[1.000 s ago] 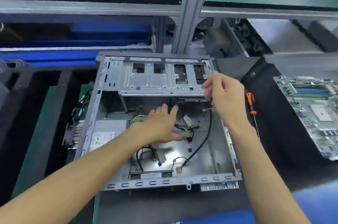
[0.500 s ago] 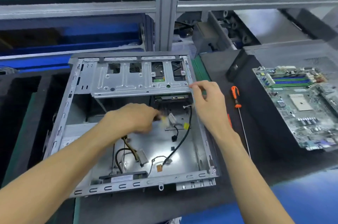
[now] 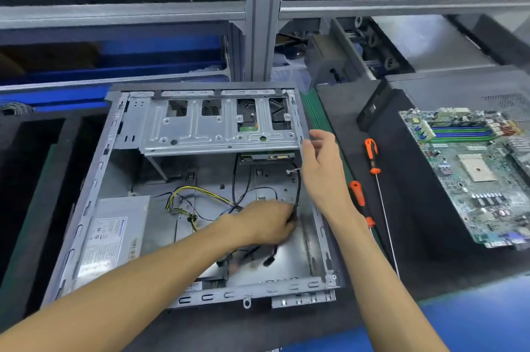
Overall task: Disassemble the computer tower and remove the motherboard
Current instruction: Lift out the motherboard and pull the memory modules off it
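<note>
Reaching into the open tower case (image 3: 86, 208), the left hand (image 3: 266, 225) curls its fingers round a black cable (image 3: 298, 188) low on the bare metal floor, though motion blur hides whether it truly grips or only hooks it; the right hand (image 3: 321, 168) rests loosely open against the case's right wall, near the drive cage (image 3: 212, 127), holding nothing. The motherboard (image 3: 476, 176) already lies outside, well apart to the right on a dark surface (so what remains looks like clearing loose wiring). To do this well, I would gather the leads gently toward the middle, steadying the wall with the right hand, and ease rather than yank where a white tie (image 3: 292, 171) pins the cable. The chassis is thin stamped steel, dull grey, slotted along its rims; yellow and black wires (image 3: 183, 196) loop limply from the labelled boxy power supply (image 3: 114, 236); two orange-handled screwdrivers (image 3: 371, 156) lie beside the case, slender and rigid.
</note>
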Available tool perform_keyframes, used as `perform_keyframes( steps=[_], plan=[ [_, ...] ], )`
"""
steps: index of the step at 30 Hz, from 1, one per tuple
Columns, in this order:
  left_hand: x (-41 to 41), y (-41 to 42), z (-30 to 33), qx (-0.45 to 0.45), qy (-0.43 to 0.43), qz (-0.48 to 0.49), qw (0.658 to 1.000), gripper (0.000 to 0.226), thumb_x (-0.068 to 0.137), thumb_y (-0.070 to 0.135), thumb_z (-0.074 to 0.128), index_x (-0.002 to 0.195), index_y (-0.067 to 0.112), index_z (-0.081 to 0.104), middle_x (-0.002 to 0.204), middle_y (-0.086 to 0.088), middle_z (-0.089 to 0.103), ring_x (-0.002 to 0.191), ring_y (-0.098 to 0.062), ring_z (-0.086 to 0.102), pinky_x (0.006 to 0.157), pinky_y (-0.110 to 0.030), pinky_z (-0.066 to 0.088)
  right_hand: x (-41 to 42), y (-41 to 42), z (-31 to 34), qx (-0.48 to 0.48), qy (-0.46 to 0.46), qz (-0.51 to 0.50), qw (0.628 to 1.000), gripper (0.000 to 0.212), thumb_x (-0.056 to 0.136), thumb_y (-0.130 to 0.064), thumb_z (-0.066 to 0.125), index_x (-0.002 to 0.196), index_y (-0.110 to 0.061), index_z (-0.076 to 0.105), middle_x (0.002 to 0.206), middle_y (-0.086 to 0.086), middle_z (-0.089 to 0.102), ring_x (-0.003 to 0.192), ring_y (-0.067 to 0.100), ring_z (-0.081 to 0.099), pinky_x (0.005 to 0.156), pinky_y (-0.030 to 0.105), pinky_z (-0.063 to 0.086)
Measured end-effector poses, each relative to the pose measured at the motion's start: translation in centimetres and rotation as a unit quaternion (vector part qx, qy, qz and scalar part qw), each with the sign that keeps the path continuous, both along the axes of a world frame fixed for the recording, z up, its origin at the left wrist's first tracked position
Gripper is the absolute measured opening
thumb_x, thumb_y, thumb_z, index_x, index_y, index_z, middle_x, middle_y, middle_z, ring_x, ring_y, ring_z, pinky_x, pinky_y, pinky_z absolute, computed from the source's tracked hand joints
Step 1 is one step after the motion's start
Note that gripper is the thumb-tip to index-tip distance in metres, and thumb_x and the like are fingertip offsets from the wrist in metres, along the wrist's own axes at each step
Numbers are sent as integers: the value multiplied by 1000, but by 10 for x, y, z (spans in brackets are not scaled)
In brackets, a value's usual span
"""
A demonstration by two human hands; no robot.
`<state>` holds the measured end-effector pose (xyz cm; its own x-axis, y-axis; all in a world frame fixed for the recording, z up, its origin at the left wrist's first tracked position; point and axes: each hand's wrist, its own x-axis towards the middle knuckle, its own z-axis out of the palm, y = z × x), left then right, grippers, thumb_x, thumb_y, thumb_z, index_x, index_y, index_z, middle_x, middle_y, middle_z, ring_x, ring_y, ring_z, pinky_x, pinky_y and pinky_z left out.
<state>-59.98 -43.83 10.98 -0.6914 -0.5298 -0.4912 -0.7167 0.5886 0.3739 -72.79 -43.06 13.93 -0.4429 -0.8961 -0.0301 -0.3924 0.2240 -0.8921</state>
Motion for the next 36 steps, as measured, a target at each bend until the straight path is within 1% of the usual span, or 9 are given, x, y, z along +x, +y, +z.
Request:
perform_keyframes(
  steps=[5, 10, 16, 18, 23, 26, 30, 32, 36],
  plan=[
    [45, -8, 18, -39, -172, -65, 982, 32, 94, 36, 50, 69, 15, 46, 64, 3, 49, 60, -18, 48, 53, -28, 33, -1, -1, -2, 18, -2, 14, 1000, 32, 106, -34, 42, 137, -23, 41, 121, 2, 54, 87, -4, 59, 65, 9, 39],
    [95, -48, 41, -103, -224, 13, 969, 21, 92, 32, 46, 91, 17, 61, 88, 0, 66, 86, -24, 63, 78, -34, 50, -3, -2, -4, 29, -21, 16, 999, 32, 105, -36, 45, 135, -24, 42, 121, 2, 55, 97, 16, 58, 78, 28, 41],
    [105, -53, 48, 89, 10, 91, 992, 36, 86, 57, 61, 118, 40, 57, 103, 16, 62, 91, -16, 68, 84, -40, 57, -10, 4, -11, 72, -67, 6, 995, 27, 104, -45, 44, 129, -35, 45, 102, -22, 57, 81, -20, 54, 62, 2, 37],
    [99, -46, 50, 96, 94, 83, 987, 41, 88, 56, 62, 126, 41, 57, 112, 23, 62, 102, 2, 63, 93, -28, 52, -11, 7, -11, 76, -82, 5, 994, 25, 105, -44, 41, 129, -39, 46, 104, -31, 52, 86, -28, 50, 64, -4, 34],
    [79, -42, 65, -51, 283, 113, 951, 21, 96, 32, 59, 116, 37, 64, 106, 24, 63, 98, 7, 58, 86, -17, 47, -14, 18, -12, 77, -104, 1, 992, 43, 109, -38, 30, 140, -26, 56, 130, -16, 59, 118, 0, 52, 92, 10, 36],
    [67, -45, 63, -240, 274, 72, 929, 41, 95, 27, 57, 136, 26, 52, 127, 12, 52, 117, -4, 47, 102, -25, 38, -15, 29, -12, 79, -110, 2, 991, 42, 109, -36, 31, 139, -26, 59, 133, -12, 61, 124, 4, 52, 106, 25, 37],
    [54, -49, 49, -297, 105, 63, 947, 55, 96, 32, 54, 148, 19, 40, 147, 0, 40, 133, -19, 38, 113, -38, 27, -20, 47, -17, 79, -113, 15, 990, 35, 108, -36, 34, 124, -38, 65, 115, -27, 66, 109, -14, 56, 88, 5, 39],
    [47, -47, 49, -303, 125, 85, 941, 46, 95, 27, 54, 140, 16, 50, 138, -1, 48, 126, -20, 45, 108, -38, 32, -25, 57, -25, 80, -106, -2, 991, 32, 106, -29, 39, 105, -39, 70, 98, -27, 72, 95, -13, 63, 77, 3, 45],
    [21, -37, 58, -258, 262, 94, 925, 25, 92, 9, 54, 112, 16, 66, 110, 4, 57, 103, -15, 53, 94, -33, 44, -48, 79, -44, 94, -65, -80, 990, 26, 100, -12, 53, 90, -24, 74, 73, -8, 73, 68, 6, 70, 64, 28, 60]
  ],
)
